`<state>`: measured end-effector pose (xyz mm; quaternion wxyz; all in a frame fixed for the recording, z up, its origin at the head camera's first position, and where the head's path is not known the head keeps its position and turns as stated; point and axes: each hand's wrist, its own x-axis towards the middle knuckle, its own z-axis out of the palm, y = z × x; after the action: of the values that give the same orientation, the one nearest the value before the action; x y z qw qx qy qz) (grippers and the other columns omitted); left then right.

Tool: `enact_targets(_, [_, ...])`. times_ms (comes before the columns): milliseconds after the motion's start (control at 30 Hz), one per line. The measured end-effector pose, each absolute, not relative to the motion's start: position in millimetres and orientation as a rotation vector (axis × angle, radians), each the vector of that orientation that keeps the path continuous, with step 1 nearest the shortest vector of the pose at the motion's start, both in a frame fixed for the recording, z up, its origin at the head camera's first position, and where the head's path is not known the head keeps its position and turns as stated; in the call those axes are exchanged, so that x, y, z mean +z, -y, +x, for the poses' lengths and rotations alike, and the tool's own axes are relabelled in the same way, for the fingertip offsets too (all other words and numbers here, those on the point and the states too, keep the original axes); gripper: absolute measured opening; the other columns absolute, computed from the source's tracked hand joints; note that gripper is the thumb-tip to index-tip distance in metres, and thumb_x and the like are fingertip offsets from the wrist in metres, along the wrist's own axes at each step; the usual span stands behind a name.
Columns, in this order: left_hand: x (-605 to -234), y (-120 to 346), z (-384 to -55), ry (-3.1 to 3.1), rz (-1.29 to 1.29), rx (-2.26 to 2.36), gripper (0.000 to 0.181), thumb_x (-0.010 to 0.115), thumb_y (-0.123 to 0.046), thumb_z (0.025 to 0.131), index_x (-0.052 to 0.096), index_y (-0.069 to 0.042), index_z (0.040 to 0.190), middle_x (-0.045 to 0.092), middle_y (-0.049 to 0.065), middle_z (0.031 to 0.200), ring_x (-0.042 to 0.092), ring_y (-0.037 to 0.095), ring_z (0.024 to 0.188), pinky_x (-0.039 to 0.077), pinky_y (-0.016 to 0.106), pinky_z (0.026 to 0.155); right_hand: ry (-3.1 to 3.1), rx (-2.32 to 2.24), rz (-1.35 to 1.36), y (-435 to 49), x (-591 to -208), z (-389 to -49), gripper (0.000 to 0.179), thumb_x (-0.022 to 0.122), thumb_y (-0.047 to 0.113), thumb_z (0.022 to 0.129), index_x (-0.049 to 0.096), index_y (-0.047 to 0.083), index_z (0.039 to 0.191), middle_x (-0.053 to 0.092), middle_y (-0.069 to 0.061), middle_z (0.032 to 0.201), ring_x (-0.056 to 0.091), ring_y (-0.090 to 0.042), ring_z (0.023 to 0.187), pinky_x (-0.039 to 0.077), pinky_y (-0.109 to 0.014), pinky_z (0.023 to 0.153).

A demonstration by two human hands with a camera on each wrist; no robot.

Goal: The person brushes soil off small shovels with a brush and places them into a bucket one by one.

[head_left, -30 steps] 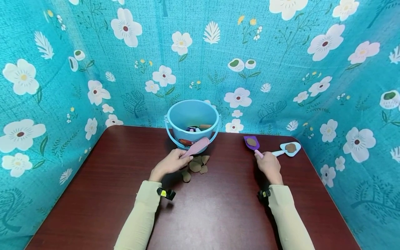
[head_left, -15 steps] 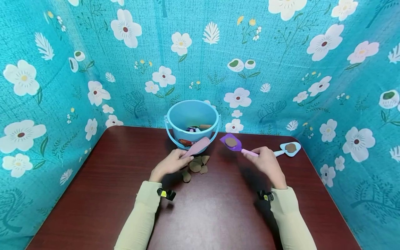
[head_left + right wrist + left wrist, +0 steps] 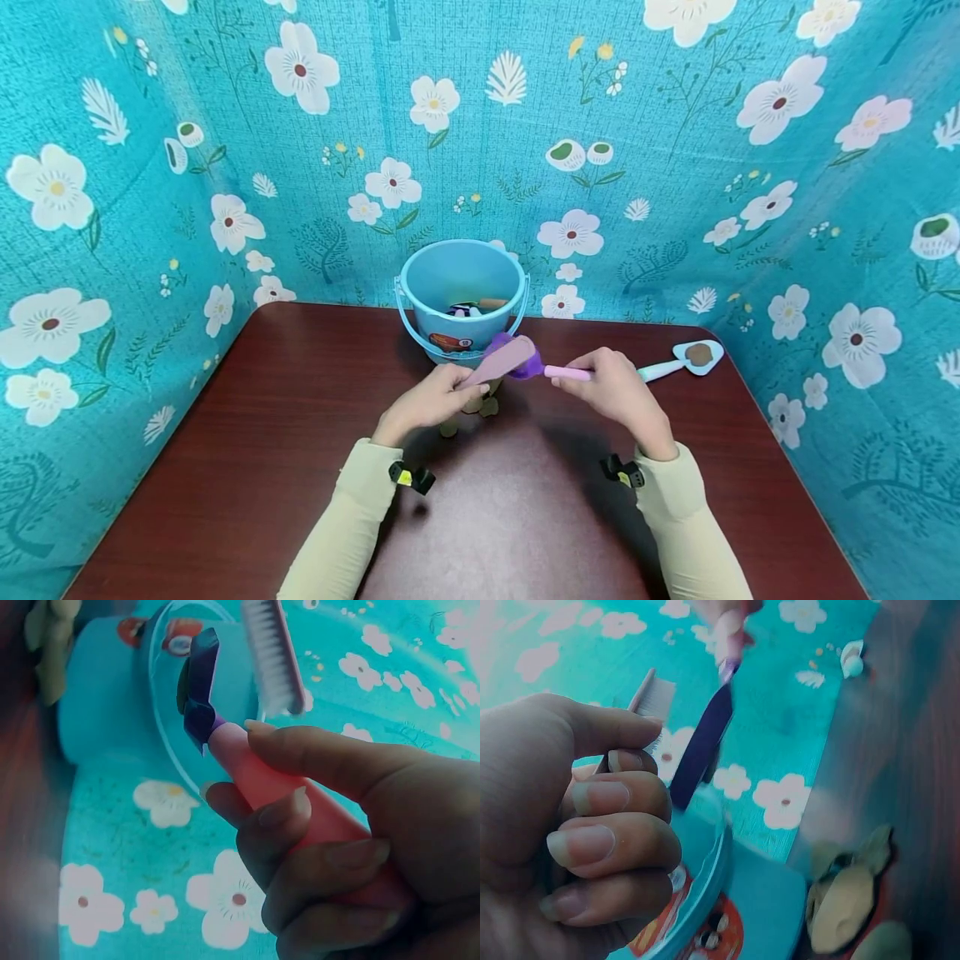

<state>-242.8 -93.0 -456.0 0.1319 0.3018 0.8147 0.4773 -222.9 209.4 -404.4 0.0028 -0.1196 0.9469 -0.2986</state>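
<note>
My left hand point(image 3: 431, 402) grips a pink brush point(image 3: 504, 361), its pale bristles showing in the left wrist view. In my right hand point(image 3: 621, 398) is a toy shovel with a purple scoop point(image 3: 201, 682) and a pink handle point(image 3: 567, 372), fingers curled round the handle. The brush overlaps the scoop in the head view, in front of the bucket point(image 3: 429, 315). A dark lump point(image 3: 182, 686) shows along the scoop's side in the right wrist view. Below both tools, several flat brown pieces point(image 3: 844, 911) lie on the table, partly hidden by the left hand.
The light blue bucket has a hanging handle and holds several small items point(image 3: 465, 309). A white-and-blue toy shovel point(image 3: 663, 369) bearing a brown lump point(image 3: 699, 355) lies at the table's back right. Floral cloth point(image 3: 480, 192) surrounds the dark red table point(image 3: 480, 508).
My right hand has lifted the purple shovel and carried it left from the back right to the brush. My left hand has shifted slightly right, bringing the brush over the scoop.
</note>
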Motion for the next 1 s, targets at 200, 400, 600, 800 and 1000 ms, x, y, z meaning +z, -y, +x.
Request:
enact_targets(200, [-460.5, 81.4, -239.4, -2.434, 0.884, 1.280, 0.031, 0.057, -0.028, 0.105, 0.060, -0.012, 0.078, 0.043, -0.007, 0.061, 0.039, 0.006, 0.054, 0.034, 0.024, 0.053, -2.980, -0.985, -0.446, -198.0, -399.2, -222.4, 0.025, 0.082, 0.032, 0.086, 0.082, 0.012, 0.101, 0.073, 0.003, 0.072, 0.057, -0.015, 0.064, 0.048, -0.035, 0.063])
enact_targets(400, [-462.9, 82.1, -240.5, -2.609, 0.794, 1.157, 0.031, 0.058, -0.022, 0.103, 0.055, -0.012, 0.073, 0.044, -0.007, 0.059, 0.039, 0.006, 0.050, 0.034, 0.024, 0.048, -3.034, -0.927, -0.433, -193.6, -398.4, -222.0, 0.025, 0.083, 0.031, 0.086, 0.082, 0.012, 0.102, 0.071, 0.005, 0.070, 0.056, -0.014, 0.062, 0.046, -0.034, 0.063])
enact_targets(600, [-463.8, 85.4, -242.7, -2.746, 0.697, 1.031, 0.029, 0.059, -0.023, 0.102, 0.056, -0.015, 0.075, 0.044, -0.006, 0.059, 0.039, 0.007, 0.048, 0.032, 0.025, 0.046, -3.063, -0.880, -0.407, -192.4, -400.5, -222.8, 0.027, 0.083, 0.031, 0.086, 0.082, 0.010, 0.103, 0.072, 0.004, 0.072, 0.056, -0.014, 0.062, 0.046, -0.034, 0.063])
enact_targets(800, [-461.8, 91.5, -243.6, -2.767, 0.696, 1.037, 0.030, 0.060, -0.024, 0.103, 0.055, -0.015, 0.075, 0.043, -0.005, 0.060, 0.039, 0.008, 0.050, 0.032, 0.025, 0.048, -3.035, -0.879, -0.376, -192.7, -400.5, -222.2, 0.029, 0.081, 0.033, 0.087, 0.081, 0.011, 0.105, 0.070, 0.004, 0.069, 0.056, -0.015, 0.062, 0.046, -0.034, 0.063])
enact_targets(1000, [-459.6, 99.3, -245.8, -2.792, 0.669, 1.055, 0.026, 0.061, -0.023, 0.102, 0.057, -0.015, 0.077, 0.043, -0.005, 0.061, 0.039, 0.008, 0.052, 0.034, 0.026, 0.049, -3.033, -0.890, -0.348, -194.9, -399.4, -220.7, 0.026, 0.081, 0.032, 0.087, 0.081, 0.011, 0.103, 0.068, 0.004, 0.067, 0.056, -0.016, 0.063, 0.046, -0.034, 0.063])
